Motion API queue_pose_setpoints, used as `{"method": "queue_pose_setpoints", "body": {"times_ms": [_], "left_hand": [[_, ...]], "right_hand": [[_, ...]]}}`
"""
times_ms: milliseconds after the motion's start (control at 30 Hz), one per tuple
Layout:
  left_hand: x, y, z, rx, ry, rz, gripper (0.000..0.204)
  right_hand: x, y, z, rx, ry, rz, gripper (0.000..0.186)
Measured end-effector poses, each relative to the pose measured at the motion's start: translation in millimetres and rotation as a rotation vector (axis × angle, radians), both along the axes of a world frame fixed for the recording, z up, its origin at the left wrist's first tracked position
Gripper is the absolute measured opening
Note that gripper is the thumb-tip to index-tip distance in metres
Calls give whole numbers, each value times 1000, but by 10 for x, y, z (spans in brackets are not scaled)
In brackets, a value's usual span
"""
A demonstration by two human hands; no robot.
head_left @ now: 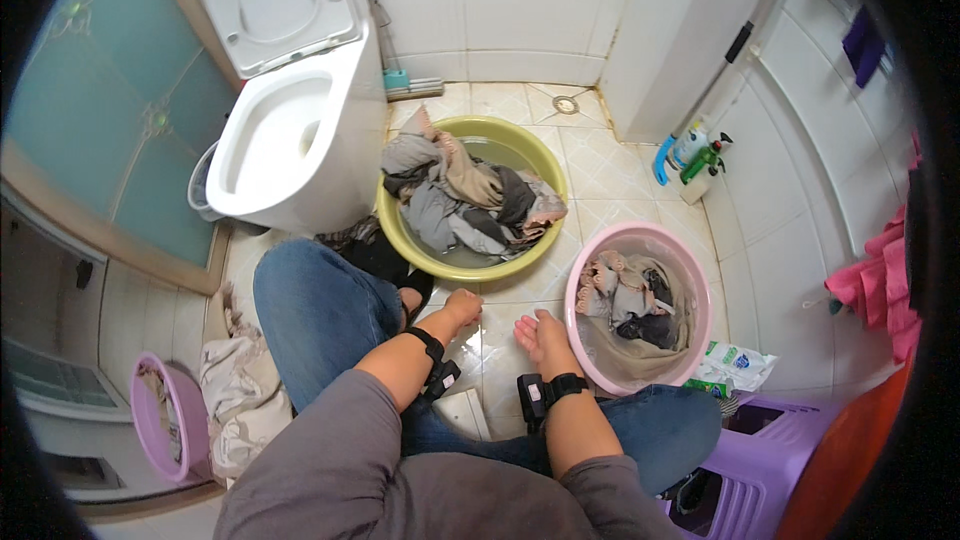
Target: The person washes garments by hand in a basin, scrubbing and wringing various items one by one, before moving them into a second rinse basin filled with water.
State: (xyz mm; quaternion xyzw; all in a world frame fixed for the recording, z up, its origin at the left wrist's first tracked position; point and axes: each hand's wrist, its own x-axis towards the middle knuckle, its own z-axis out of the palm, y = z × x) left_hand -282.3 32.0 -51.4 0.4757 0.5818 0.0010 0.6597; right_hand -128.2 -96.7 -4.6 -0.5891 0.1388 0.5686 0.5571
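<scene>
My left hand (463, 308) hovers over the floor just below the yellow-green basin (470, 273); its fingers are curled in and nothing shows in them. To its right, my right hand (541, 337) is open, palm turned partly up, beside the pink basin (571, 325). Neither hand touches a basin. Wet grey and beige clothes (460, 210) with pinkish trim are heaped in water in the yellow-green basin, one end sticking up past its rim. In the pink basin, similar grey and beige clothing (625, 300) lies in cloudy water.
A white toilet (300, 155) with raised lid stands at upper left. Beige cloth (240, 395) lies beside a small pink-purple tub (145, 420) at lower left. On the right are spray bottles (705, 160), a detergent bag (738, 365) and a purple stool (770, 455).
</scene>
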Motion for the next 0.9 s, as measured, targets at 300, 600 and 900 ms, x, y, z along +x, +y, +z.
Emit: {"method": "queue_pose_setpoints", "body": {"times_ms": [300,600,900], "left_hand": [[-46,-61,61,6,-22,16,20],[-18,69,-243,483,-6,7,32],[40,275,284,268,105,298,38]], "right_hand": [[-151,238,170,-53,-384,266,26],[-789,908,-67,140,-465,461,19],[-533,1302,-583,-5,-261,531,31]]}}
